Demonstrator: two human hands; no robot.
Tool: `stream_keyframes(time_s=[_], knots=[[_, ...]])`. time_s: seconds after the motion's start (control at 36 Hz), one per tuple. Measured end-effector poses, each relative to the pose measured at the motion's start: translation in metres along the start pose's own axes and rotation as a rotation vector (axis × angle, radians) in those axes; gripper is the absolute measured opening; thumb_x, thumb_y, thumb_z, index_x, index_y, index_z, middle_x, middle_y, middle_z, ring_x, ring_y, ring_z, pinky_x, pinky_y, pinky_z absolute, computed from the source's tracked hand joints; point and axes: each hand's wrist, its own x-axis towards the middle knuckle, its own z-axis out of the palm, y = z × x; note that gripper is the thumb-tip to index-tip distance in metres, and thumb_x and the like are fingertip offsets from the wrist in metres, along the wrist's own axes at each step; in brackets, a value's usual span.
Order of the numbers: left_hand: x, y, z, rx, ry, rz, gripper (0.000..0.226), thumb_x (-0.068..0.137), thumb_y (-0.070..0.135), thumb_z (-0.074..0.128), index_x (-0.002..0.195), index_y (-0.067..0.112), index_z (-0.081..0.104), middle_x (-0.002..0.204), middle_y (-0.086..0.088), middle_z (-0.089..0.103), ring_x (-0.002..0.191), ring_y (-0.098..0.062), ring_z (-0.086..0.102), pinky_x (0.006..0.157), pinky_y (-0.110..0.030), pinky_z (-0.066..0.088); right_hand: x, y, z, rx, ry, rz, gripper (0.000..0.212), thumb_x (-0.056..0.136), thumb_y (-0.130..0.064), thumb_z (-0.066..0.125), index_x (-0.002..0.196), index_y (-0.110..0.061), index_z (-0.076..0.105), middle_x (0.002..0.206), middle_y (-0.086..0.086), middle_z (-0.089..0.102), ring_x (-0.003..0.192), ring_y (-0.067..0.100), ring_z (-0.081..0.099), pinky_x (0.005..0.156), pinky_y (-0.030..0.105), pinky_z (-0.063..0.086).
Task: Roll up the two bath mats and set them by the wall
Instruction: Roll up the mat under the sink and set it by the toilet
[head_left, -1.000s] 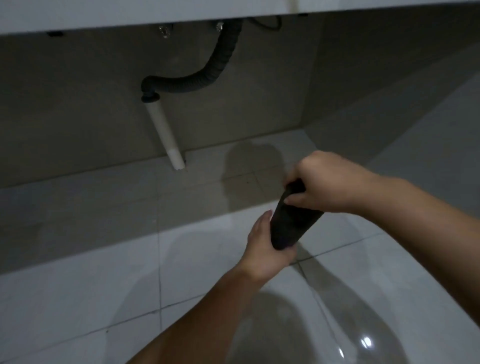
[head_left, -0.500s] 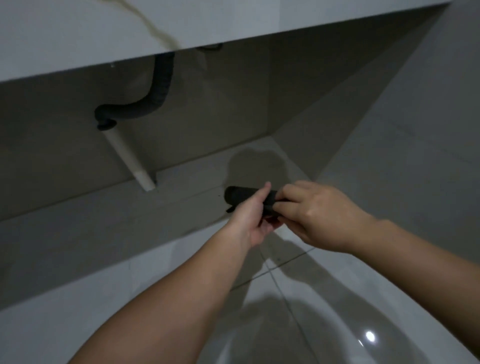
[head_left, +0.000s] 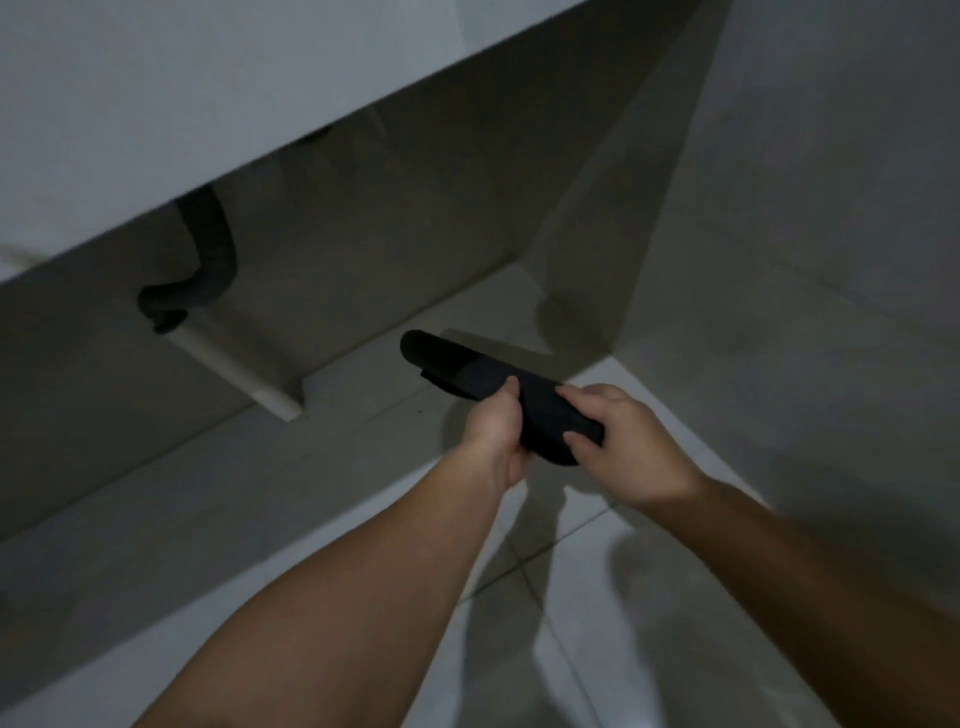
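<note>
Head view: both the left hand (head_left: 496, 434) and the right hand (head_left: 621, 444) are clamped around one dark rolled fabric bath mat (head_left: 488, 382), held at twelve o'clock, not yet set down; the second mat is unseen.

Showing plain black, unpatterned, on the rolled mat (head_left: 488, 382) at frame centre. Showing dark grey on the ribbed hose (head_left: 208, 265) at left, white on the pipe (head_left: 234, 371) below, glossy white across the floor tiles (head_left: 649, 649).

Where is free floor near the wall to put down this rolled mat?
Bare tile lies under the counter, between the white drain pipe and the corner wall, beyond the rolled mat. Left of it, the pipe and dark hose crowd the wall.
</note>
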Motion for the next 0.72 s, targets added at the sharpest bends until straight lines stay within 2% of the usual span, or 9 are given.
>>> stream_keyframes(time_s=[0.11, 0.17, 0.31, 0.36, 0.44, 0.5, 0.56, 0.64, 0.72], knots=[[0.006, 0.001, 0.016, 0.196, -0.016, -0.025, 0.029, 0.087, 0.034, 0.064, 0.102, 0.009, 0.060, 0.094, -0.008, 0.069, 0.085, -0.023, 0.068, 0.081, -0.040, 0.056, 0.000, 0.026, -0.003, 0.035, 0.009, -0.005, 0.053, 0.084, -0.009, 0.062, 0.135, -0.016, 0.049, 0.131, 0.008, 0.048, 0.112, 0.021, 0.051, 0.095, 0.019, 0.033], [0.017, 0.000, 0.023, 0.258, -0.007, -0.032, 0.029, 0.084, 0.033, 0.069, 0.099, 0.010, 0.061, 0.089, -0.007, 0.069, 0.079, -0.023, 0.069, 0.077, -0.041, 0.058, 0.004, 0.040, -0.001, 0.025, 0.040, 0.001, 0.053, 0.083, -0.009, 0.064, 0.134, -0.015, 0.050, 0.133, 0.009, 0.048, 0.114, 0.022, 0.051, 0.095, 0.019, 0.031], [0.065, -0.015, 0.033, 0.356, -0.031, -0.044, 0.034, 0.080, 0.033, 0.073, 0.101, 0.009, 0.061, 0.087, -0.008, 0.070, 0.063, -0.021, 0.070, 0.049, -0.031, 0.057, 0.013, 0.071, 0.016, -0.041, 0.092, 0.005, 0.051, 0.081, -0.002, 0.065, 0.130, -0.008, 0.053, 0.131, 0.016, 0.049, 0.114, 0.029, 0.051, 0.096, 0.019, 0.031], [0.088, -0.023, 0.038, 0.348, -0.059, -0.034, 0.033, 0.082, 0.025, 0.072, 0.105, 0.005, 0.059, 0.093, -0.012, 0.069, 0.075, -0.024, 0.070, 0.061, -0.034, 0.059, 0.017, 0.088, 0.021, -0.142, 0.102, -0.041, 0.048, 0.081, -0.004, 0.065, 0.128, -0.003, 0.054, 0.130, 0.023, 0.048, 0.111, 0.035, 0.052, 0.095, 0.021, 0.033], [0.119, -0.030, 0.051, 0.333, -0.109, 0.025, 0.038, 0.083, 0.016, 0.070, 0.114, 0.000, 0.056, 0.105, -0.018, 0.068, 0.092, -0.030, 0.067, 0.084, -0.046, 0.055, 0.026, 0.108, 0.020, -0.340, 0.061, -0.066, 0.047, 0.085, -0.012, 0.060, 0.129, -0.001, 0.050, 0.134, 0.031, 0.040, 0.113, 0.043, 0.048, 0.095, 0.041, 0.045], [0.135, -0.036, 0.060, 0.335, -0.122, 0.059, 0.039, 0.084, 0.014, 0.069, 0.116, 0.001, 0.053, 0.108, -0.019, 0.066, 0.094, -0.032, 0.066, 0.084, -0.047, 0.054, 0.030, 0.121, 0.014, -0.476, 0.034, -0.075, 0.046, 0.085, -0.016, 0.054, 0.129, -0.003, 0.049, 0.129, 0.028, 0.044, 0.105, 0.042, 0.051, 0.084, 0.043, 0.049], [0.146, -0.044, 0.067, 0.345, -0.124, 0.069, 0.036, 0.084, 0.013, 0.068, 0.116, 0.004, 0.052, 0.109, -0.018, 0.066, 0.093, -0.032, 0.066, 0.079, -0.042, 0.056, 0.031, 0.132, 0.012, -0.535, -0.012, -0.049, 0.045, 0.088, -0.014, 0.050, 0.132, -0.007, 0.047, 0.129, 0.020, 0.046, 0.101, 0.036, 0.052, 0.080, 0.033, 0.044], [0.162, -0.054, 0.078, 0.307, -0.122, 0.050, 0.033, 0.083, 0.013, 0.070, 0.111, 0.004, 0.055, 0.106, -0.017, 0.068, 0.089, -0.031, 0.067, 0.066, -0.036, 0.057, 0.041, 0.148, 0.014, -0.517, -0.033, 0.061, 0.047, 0.093, -0.013, 0.047, 0.139, -0.014, 0.040, 0.144, 0.010, 0.037, 0.118, 0.028, 0.045, 0.094, 0.028, 0.037], [0.180, -0.059, 0.092, 0.179, -0.069, 0.010, 0.035, 0.077, 0.012, 0.075, 0.105, -0.005, 0.061, 0.100, -0.019, 0.068, 0.084, -0.032, 0.068, 0.071, -0.040, 0.057, 0.061, 0.162, 0.015, -0.537, -0.056, 0.149, 0.054, 0.094, -0.012, 0.046, 0.145, -0.018, 0.030, 0.156, 0.005, 0.021, 0.136, 0.023, 0.030, 0.107, 0.024, 0.022]])
